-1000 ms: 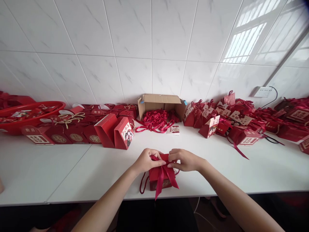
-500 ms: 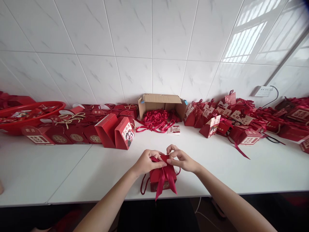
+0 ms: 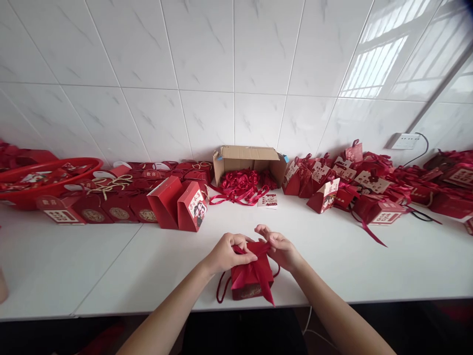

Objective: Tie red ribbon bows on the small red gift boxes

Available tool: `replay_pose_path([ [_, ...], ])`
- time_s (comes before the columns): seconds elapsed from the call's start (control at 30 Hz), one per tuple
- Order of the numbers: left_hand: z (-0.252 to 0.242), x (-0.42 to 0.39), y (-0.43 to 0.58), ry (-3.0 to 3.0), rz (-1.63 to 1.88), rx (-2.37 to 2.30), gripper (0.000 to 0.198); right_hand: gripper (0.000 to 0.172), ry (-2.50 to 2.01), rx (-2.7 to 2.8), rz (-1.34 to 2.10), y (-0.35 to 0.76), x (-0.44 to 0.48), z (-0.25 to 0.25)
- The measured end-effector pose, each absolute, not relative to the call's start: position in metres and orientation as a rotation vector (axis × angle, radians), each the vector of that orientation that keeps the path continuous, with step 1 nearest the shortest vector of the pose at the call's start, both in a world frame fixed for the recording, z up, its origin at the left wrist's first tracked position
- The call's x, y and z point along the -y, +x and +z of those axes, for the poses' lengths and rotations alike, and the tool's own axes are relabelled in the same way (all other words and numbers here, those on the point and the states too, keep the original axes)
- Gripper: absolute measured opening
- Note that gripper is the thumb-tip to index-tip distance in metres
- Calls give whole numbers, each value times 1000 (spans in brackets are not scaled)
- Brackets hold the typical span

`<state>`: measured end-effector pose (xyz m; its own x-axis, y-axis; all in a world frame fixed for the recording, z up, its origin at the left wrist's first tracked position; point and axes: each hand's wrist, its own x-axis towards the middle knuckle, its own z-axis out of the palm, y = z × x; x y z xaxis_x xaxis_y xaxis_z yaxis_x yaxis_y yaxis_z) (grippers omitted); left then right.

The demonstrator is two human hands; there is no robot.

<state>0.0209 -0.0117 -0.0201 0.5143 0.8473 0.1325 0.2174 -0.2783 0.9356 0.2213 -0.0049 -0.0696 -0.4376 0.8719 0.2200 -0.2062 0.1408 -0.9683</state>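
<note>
A small red gift box with dark red cord handles sits close to the table's front edge. Across its top lies a wide red satin ribbon, its loose tails hanging over the front. My left hand pinches the ribbon between thumb and fingers at the upper left of the box. At the upper right, my right hand grips a loop of the same ribbon with its fingertips. The ribbon's crossing point is partly hidden behind my left thumb.
An open cardboard box full of red ribbons stands against the wall, a printed card before it. Rows of red boxes stand left, beside a red basin. Ribboned boxes crowd the right, below a power socket.
My right hand has pulled a ribbon loop out to the right. One ribbon tail has shifted from hanging at the front. My left hand still pinches at the same place.
</note>
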Motion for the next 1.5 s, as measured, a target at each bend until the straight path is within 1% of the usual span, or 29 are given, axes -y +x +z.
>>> replay_pose_path([
  [0.13, -17, 13, 20, 1812, 775, -946, 33, 48, -713, 1544, 1438, 232, 3, -62],
  [0.27, -16, 13, 21, 1799, 755, -961, 21, 44, -744, 1625, 1407, 238, 8, -49],
  [0.33, -14, 13, 19, 1773, 736, -941, 21, 40, -776, 1667, 1333, 238, 12, -42],
  [0.43, -11, 12, 14, 1745, 723, -879, 27, 37, -847, 1744, 1159, 239, 17, -35],
  [0.53, -6, 11, 8, 1673, 711, -793, 26, 39, -928, 1733, 1020, 239, 20, -29],
  [0.6, -2, 10, 5, 1597, 676, -735, 24, 37, -970, 1708, 940, 238, 22, -22],
  [0.67, 0, 8, 2, 1550, 642, -679, 19, 32, -988, 1751, 850, 235, 25, -14],
  [0.73, 1, 6, 1, 1540, 638, -656, 19, 24, -999, 1874, 730, 230, 28, -5],
  [0.83, 5, 2, 0, 1577, 627, -748, 22, 15, -1054, 2109, 544, 219, 31, 5],
  [0.9, 10, 0, 0, 1655, 604, -838, 21, 13, -1084, 2241, 484, 213, 30, 9],
  [1.03, 20, -3, 2, 1901, 576, -921, 22, 15, -1066, 2364, 439, 203, 26, 12],
  [1.2, 23, -6, 5, 2208, 548, -956, 28, 12, -1062, 2422, 383, 198, 23, 15],
  [1.5, 16, -14, 4, 2452, 601, -979, 29, 8, -1067, 2421, 460, 197, 21, 14],
])
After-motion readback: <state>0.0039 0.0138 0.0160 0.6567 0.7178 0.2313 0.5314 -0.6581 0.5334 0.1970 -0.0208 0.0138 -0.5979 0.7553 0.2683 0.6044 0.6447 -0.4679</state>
